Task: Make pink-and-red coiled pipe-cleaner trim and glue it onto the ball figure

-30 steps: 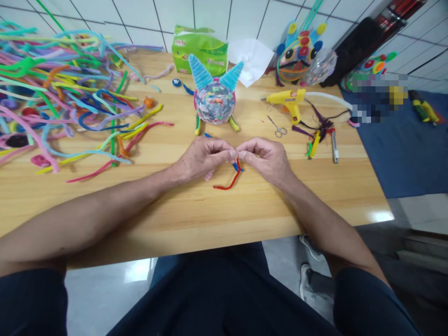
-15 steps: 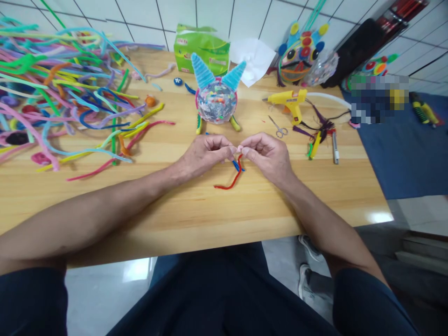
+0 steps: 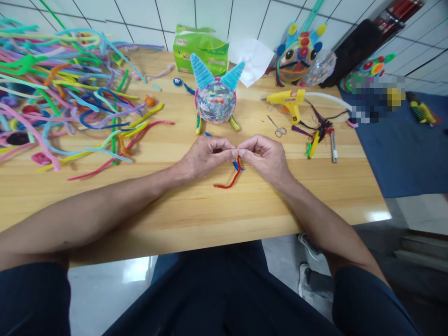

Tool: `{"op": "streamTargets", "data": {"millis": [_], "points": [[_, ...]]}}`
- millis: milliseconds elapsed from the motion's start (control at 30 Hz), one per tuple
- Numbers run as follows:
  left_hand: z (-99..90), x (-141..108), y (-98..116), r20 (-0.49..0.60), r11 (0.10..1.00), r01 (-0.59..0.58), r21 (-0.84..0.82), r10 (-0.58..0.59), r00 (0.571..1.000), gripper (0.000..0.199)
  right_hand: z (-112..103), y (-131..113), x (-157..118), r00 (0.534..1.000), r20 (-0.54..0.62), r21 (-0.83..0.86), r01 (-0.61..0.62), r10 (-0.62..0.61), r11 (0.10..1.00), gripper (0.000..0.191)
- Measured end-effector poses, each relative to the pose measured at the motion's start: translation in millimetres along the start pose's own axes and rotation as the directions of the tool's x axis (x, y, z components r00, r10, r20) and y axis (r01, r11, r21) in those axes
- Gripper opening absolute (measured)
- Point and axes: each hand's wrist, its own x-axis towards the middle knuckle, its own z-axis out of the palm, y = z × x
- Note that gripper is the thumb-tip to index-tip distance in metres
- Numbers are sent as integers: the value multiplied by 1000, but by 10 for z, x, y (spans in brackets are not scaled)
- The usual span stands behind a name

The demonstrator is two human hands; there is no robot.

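"Take the meeting fingertips (image 3: 233, 153) as the clock's centre. What could go wrong, biggest first?"

"On the pale wooden table (image 3: 168, 219), the tangled heap of multicoloured fuzzy stems (image 3: 59, 93) at ten o'clock could spill inward if brushed. At eleven, the glittery rounded figure with pointed blue ears (image 3: 216, 102) could topple if bumped."

"And the hands?"

"Left hand (image 3: 210, 156) at nine, right hand (image 3: 268, 156) at three, each with thumb and forefinger pinched together, the tips meeting. Anything between them is too small to tell; a slack pinch could drop it. Between one and two, the yellow plastic glue gun (image 3: 289, 99) could burn if hot, which I cannot tell."

"The little pieces?"

"The thin red fuzzy strand (image 3: 235, 176) runs from the fingertips towards seven. I cannot tell whether its upper end is gripped; over-bending could kink it. The small metal scissors (image 3: 277, 127) at two could prick a straying finger. The short blue fuzzy strand (image 3: 235, 164), showing at six, could tangle with the red."

"Materials and shapes?"

"Straight-grained wood; soft, looping stems; a shiny, speckled body with ridged ears; pistol-shaped plastic; a velvety red hook; ringed metal handles; a straight blue stub."
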Motion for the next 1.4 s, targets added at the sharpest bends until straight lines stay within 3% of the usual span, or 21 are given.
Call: {"op": "streamTargets", "data": {"millis": [200,633,833,1133,1267,1400], "points": [[21,48,-51,-47,997,-71,-28,70,996,28,11,27,19,998,25,77,-54,52,996,22],[14,34,-4,-2,991,67,-119,-67,998,20,9,8,38,989,60,125,-139,132,982,21],[2,81,-23,20,979,82,-188,-80,997,29,-5,7,43,990,-18,128,-136,139,982,19],[0,85,-13,7,975,153,-161,-153,988,33,35,-10,48,991,-1,172,-132,134,976,23],[-25,122,-95,-19,971,105,-217,-111,994,47,-18,36,110,986,-79,172,-130,145,976,21],[-30,137,-146,7,980,108,-168,-108,994,51,-60,116,176,975,-152,195,-132,163,972,21]]}}
